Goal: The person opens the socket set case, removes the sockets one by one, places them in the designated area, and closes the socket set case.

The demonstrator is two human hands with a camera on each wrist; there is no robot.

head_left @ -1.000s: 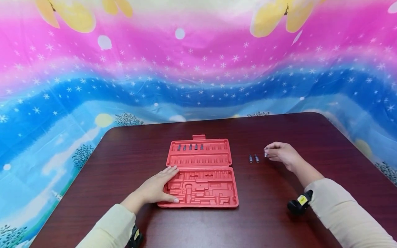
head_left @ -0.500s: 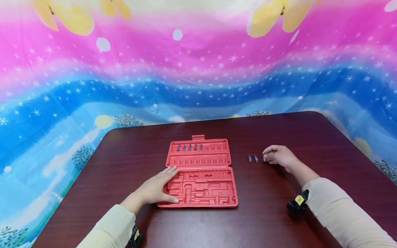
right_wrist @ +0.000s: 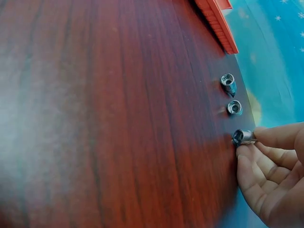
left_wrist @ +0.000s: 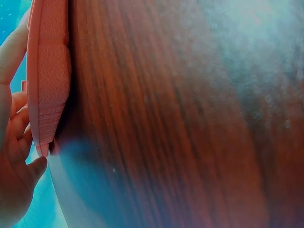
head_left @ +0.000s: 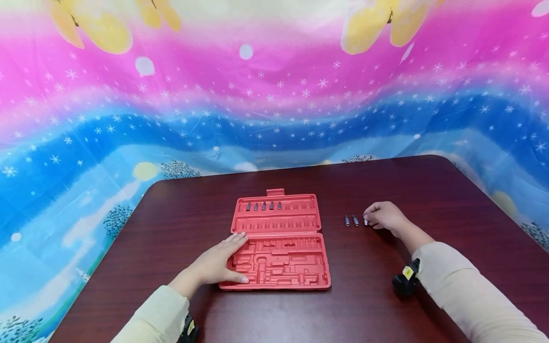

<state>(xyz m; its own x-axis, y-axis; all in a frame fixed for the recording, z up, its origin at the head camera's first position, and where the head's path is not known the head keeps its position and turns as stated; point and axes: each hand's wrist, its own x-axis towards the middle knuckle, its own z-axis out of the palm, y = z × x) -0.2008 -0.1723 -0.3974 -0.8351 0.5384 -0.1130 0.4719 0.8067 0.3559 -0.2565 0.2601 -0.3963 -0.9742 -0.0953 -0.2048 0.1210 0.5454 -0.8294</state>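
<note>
Setting down socket number 3 [right_wrist: 239, 137], right of centre: right hand [head_left: 384, 216] pinching it at the table [head_left: 386, 295], beside 2 sockets [head_left: 350, 220]. Left hand [head_left: 218, 261] flat, fingers straight, steadying red case [head_left: 279, 243]. Next: letting go cleanly, likely.

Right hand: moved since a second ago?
Yes. The right hand has come down toward the table, bringing its pinched socket level with the two loose sockets.

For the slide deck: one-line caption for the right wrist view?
Right hand pinches a small metal socket at the table, beside two more sockets.
</note>
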